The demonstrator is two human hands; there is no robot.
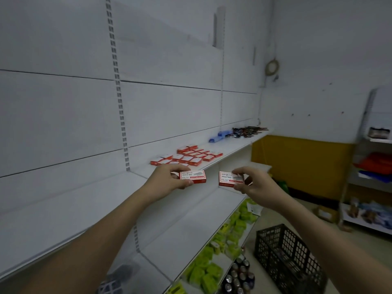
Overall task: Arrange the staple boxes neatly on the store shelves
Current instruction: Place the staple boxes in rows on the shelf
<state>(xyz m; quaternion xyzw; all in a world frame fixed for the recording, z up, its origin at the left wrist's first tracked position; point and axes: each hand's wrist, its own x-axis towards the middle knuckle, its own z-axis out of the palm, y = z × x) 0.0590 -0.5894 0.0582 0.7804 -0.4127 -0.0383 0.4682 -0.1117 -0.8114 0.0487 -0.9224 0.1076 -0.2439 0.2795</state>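
The left hand (167,179) pinches one red-and-white staple box (193,177), fingers on its top edge and thumb beneath; the right hand (253,184) grips a second staple box (231,178) the same way. Both boxes hang in the air, apart, just in front of the white shelf (229,146), where a cluster of staple boxes (187,155) lies flat. Further along that shelf sit blue items (220,135) and a dark pile (248,131). A black plastic crate (290,257) stands on the floor; what it holds cannot be made out. Green packs (212,266) fill a lower shelf (220,259)
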